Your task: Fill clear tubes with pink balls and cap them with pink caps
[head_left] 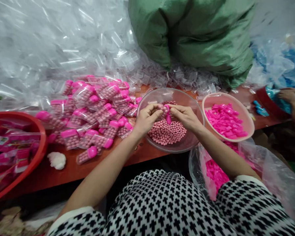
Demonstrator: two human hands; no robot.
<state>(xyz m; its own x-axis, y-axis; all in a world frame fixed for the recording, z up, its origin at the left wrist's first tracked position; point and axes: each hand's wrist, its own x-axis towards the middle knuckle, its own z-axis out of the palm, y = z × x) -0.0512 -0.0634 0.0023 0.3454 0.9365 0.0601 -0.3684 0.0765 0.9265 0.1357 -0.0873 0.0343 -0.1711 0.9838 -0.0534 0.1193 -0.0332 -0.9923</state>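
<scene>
My left hand (147, 118) is closed round a small clear container filled with pink beads (162, 109), held over a clear bowl (190, 139) of pink beads (167, 132). My right hand (184, 116) pinches a pink cap (168, 118) at the end of that container. Both hands meet above the bowl's middle. To the left lies a pile of filled containers with pink caps (95, 111). To the right stands a pink bowl (248, 119) full of loose pink caps (226, 121).
A red basin (40, 147) with packaged goods sits at the left edge. Clear empty containers (167, 78) and plastic bags (51, 42) pile up behind, with a green sack (194, 36). Another person's hand (291, 98) works at the far right. A bag of pink caps (215, 173) hangs by my lap.
</scene>
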